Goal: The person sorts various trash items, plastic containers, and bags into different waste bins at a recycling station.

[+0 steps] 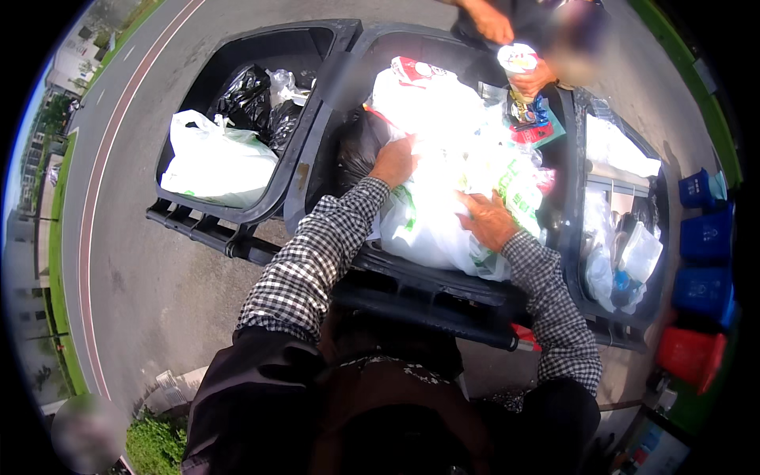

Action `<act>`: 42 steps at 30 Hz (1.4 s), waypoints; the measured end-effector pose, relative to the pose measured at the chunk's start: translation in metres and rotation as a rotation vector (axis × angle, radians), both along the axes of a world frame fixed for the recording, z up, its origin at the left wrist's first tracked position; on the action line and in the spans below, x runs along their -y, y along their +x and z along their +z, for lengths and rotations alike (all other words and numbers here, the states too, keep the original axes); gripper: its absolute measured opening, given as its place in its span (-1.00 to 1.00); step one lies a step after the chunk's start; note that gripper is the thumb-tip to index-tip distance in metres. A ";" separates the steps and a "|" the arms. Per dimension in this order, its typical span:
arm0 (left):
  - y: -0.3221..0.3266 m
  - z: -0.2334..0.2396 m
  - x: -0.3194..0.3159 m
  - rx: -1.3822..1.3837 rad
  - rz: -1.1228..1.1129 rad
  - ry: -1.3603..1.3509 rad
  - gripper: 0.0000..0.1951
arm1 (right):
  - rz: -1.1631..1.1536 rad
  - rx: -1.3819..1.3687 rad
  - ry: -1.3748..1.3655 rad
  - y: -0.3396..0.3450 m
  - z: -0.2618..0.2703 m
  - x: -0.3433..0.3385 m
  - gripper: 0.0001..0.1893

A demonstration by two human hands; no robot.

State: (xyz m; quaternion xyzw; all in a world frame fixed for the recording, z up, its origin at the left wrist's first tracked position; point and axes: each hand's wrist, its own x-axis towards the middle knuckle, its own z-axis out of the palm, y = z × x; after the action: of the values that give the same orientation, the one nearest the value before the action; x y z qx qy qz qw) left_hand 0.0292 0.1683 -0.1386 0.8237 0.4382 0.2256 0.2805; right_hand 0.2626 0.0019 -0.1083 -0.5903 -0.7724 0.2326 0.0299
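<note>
Before me a dark grey wheelie bin (306,142) is heaped with white plastic bags (427,231), some bearing green print. Glare washes out much of the heap. My left hand (396,161) touches the heap's left side, beside a dark plastic bag (358,148); bright light hides its fingertips. On the right of the heap, my right hand (490,221) rests against the white plastic with its fingers apart. Across the bin, another person's hand (533,80) holds a printed paper cup (518,59) above a blue-and-gold wrapper (527,113).
A left bin (285,178) holds black bags (240,95) and a white bag (219,160). The right bin (617,323) contains plastic bags and pale packaging (641,252). Blue bins (705,234) and a red bin (689,356) stand farther right. The front bin's handle bar (427,312) crosses before my body.
</note>
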 end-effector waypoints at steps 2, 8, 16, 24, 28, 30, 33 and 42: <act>0.007 -0.010 -0.007 0.142 -0.039 0.047 -0.65 | -0.014 -0.063 -0.003 0.006 0.009 -0.001 -0.36; -0.001 0.011 -0.025 0.136 -0.055 -0.283 -0.43 | -0.071 0.053 0.265 -0.044 0.108 0.010 -0.44; -0.110 0.152 -0.018 0.301 -0.418 0.451 -0.48 | -0.012 0.036 0.278 -0.135 0.133 -0.021 -0.25; -0.460 0.152 -0.079 -0.392 0.180 0.286 -0.07 | -0.103 0.149 0.193 -0.164 0.079 -0.058 -0.22; -0.531 0.054 -0.077 -0.557 0.062 -0.041 0.06 | -0.098 0.234 0.100 -0.173 0.056 -0.075 -0.26; -0.526 0.044 -0.078 -0.605 0.037 -0.088 -0.05 | -0.066 0.300 0.125 -0.170 0.040 -0.071 -0.24; -0.515 0.052 -0.093 -0.707 0.015 -0.128 -0.21 | -0.098 0.409 0.022 -0.185 0.037 -0.072 -0.21; -0.508 0.069 -0.138 -0.038 0.228 -0.275 -0.57 | -0.139 0.575 -0.025 -0.197 0.023 -0.088 -0.22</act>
State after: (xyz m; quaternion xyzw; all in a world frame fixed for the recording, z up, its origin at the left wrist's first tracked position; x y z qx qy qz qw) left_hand -0.4788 0.3067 -0.0694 0.7267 0.5607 0.1781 0.3547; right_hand 0.0654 0.0900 -0.0848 -0.6837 -0.7040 0.0628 -0.1817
